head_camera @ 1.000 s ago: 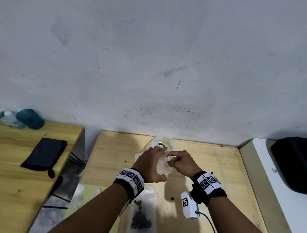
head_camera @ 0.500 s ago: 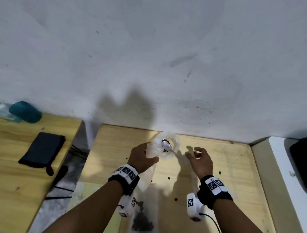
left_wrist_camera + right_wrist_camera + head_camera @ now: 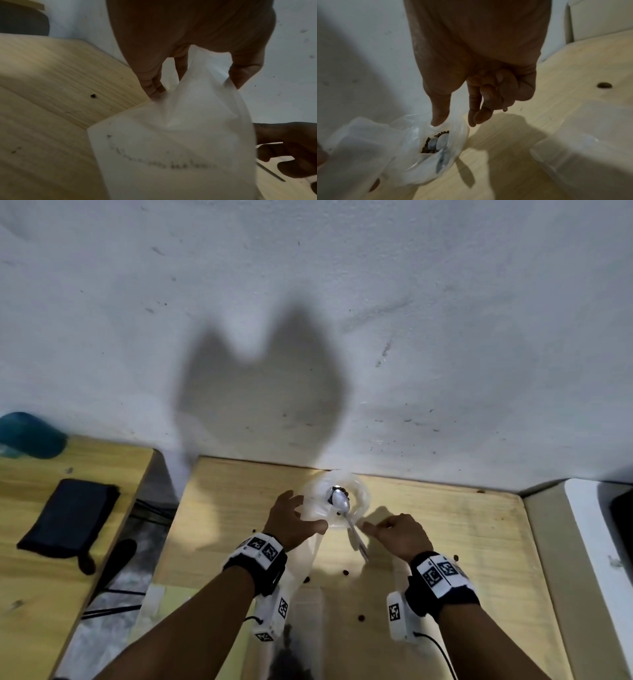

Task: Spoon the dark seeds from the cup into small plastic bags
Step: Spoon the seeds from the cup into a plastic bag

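A clear plastic cup [image 3: 360, 495] stands at the back of the wooden table, against the wall. A metal spoon [image 3: 342, 502] rests in it on the dark seeds [image 3: 428, 142], handle pointing toward me. My left hand [image 3: 291, 518] is just left of the cup. It pinches the top edge of an empty translucent plastic bag [image 3: 180, 135] between fingers and thumb. My right hand [image 3: 394, 532] hovers just right of the spoon handle and holds nothing. Its thumb tip touches the cup's thin rim [image 3: 453, 129], the forefinger is stretched out and the other fingers are curled.
A bag holding dark seeds [image 3: 291, 655] lies flat at the table's near edge, and loose seeds [image 3: 346, 572] dot the wood. A black pouch [image 3: 68, 518] and a teal object [image 3: 27, 436] lie on the left table. A white surface [image 3: 599, 542] adjoins on the right.
My right hand left the bag, swung out to the right and has come back beside the spoon handle. The left hand kept hold of the bag by the cup.
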`<state>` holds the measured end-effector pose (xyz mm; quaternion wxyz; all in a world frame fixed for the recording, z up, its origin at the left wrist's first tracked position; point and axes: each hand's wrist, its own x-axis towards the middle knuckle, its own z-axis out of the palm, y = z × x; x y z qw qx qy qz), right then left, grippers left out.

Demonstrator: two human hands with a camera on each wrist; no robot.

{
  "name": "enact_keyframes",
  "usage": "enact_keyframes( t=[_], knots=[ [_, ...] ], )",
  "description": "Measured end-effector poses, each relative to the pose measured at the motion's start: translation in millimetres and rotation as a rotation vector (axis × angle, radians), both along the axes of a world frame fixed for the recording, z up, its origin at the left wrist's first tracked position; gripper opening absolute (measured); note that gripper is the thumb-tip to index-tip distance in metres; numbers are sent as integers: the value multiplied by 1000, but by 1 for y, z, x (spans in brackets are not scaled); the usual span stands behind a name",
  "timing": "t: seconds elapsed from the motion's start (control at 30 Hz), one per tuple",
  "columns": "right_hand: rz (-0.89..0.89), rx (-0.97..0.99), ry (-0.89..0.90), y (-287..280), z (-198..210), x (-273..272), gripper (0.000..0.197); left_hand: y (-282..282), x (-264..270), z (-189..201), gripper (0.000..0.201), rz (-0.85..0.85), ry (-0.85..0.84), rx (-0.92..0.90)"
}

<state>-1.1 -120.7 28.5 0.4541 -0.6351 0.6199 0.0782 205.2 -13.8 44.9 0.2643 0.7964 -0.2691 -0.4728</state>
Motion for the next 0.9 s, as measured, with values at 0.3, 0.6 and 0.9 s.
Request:
enact_keyframes(
  t=[0.3, 0.6, 0.9],
  knots=[
    [-24, -17, -43, 16, 0, 9, 21, -3, 6, -3, 50, -18, 6, 0],
    [-424, -544, -428, 13, 11, 16, 19, 4, 4, -11, 42, 52, 4, -72],
    [-417, -555, -320, 18, 1, 26, 15, 15, -7, -21, 88, 48, -20, -145]
  ],
)
